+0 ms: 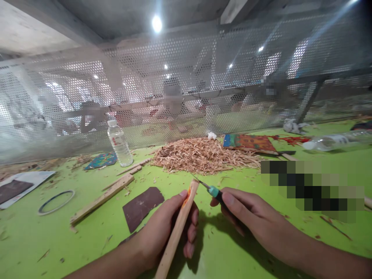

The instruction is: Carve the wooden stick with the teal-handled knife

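My left hand (171, 223) is wrapped round a long pale wooden stick (177, 228), which slants up and away from me. An orange mark shows on the stick near its far end, by my thumb. In my right hand (247, 213) is a thin pointed tool (214, 191) with a green and black handle. Its metal tip points left and lies close to the far end of the stick; whether they touch I cannot tell. A brown sheet of sandpaper (142, 207) lies on the table just left of my left hand.
Wood shavings (200, 155) are heaped on the green table (95, 248) before a perforated screen (145, 93). Left are an upright bottle (120, 145), another wooden piece (101, 199) and a ring (56, 202). A patterned packet (252, 142) and a lying bottle (334, 142) are right.
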A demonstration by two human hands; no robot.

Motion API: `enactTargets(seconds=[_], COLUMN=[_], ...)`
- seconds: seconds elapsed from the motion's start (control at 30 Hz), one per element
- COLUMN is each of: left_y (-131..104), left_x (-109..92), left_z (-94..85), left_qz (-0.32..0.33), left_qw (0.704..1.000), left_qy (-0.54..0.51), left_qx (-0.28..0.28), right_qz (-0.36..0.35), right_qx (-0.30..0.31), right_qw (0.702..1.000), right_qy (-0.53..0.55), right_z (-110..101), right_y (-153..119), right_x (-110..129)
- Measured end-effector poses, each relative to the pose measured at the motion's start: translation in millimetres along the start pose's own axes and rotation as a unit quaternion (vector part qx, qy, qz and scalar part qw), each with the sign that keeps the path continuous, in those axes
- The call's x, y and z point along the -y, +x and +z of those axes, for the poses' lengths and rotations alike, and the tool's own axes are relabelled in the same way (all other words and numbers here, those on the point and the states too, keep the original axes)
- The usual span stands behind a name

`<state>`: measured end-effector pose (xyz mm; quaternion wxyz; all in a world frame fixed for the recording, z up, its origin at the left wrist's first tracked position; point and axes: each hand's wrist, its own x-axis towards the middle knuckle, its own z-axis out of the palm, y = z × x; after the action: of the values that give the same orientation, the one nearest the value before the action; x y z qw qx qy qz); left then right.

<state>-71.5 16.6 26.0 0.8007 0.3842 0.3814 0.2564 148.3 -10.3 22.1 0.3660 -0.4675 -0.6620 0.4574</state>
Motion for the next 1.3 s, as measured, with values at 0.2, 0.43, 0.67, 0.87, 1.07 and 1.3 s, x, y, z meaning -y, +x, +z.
enactTargets(seconds=[0.2, 0.43, 0.67, 0.87, 1.07, 1.3], left_y=[1.0, -0.1, -1.8, -2.7, -1.8, -1.3], left_x=[1.5, 4.9, -1.4, -2.1, -3.5, -2.0], left_z=[-5.0, -6.3, -7.4, -7.2, -5.4, -7.0], left_qz=[0.008, 0.062, 0.034, 0.03, 0.018, 0.037], left_qw=[0.999, 0.994, 0.998, 0.998, 0.998, 0.996], left_qy=[-0.016, -0.006, 0.011, 0.0, 0.006, 0.008], left_qx=[0.041, 0.086, 0.061, 0.059, 0.064, 0.077], right_qz=[0.007, 0.009, 0.012, 0.011, 0.011, 0.009], right_qx=[0.006, 0.01, 0.01, 0.011, 0.011, -0.006], right_qw=[1.0, 1.0, 1.0, 1.0, 1.0, 0.999], right_qy=[0.005, 0.0, -0.013, -0.017, -0.018, -0.035], right_z=[-0.9, -0.8, -1.3, -1.4, -1.0, -0.2], right_y=[-0.7, 0.9, -2.1, -1.9, -1.7, -2.8], right_x=[-0.6, -0.1, 0.0, 1.3, 0.5, 0.3])
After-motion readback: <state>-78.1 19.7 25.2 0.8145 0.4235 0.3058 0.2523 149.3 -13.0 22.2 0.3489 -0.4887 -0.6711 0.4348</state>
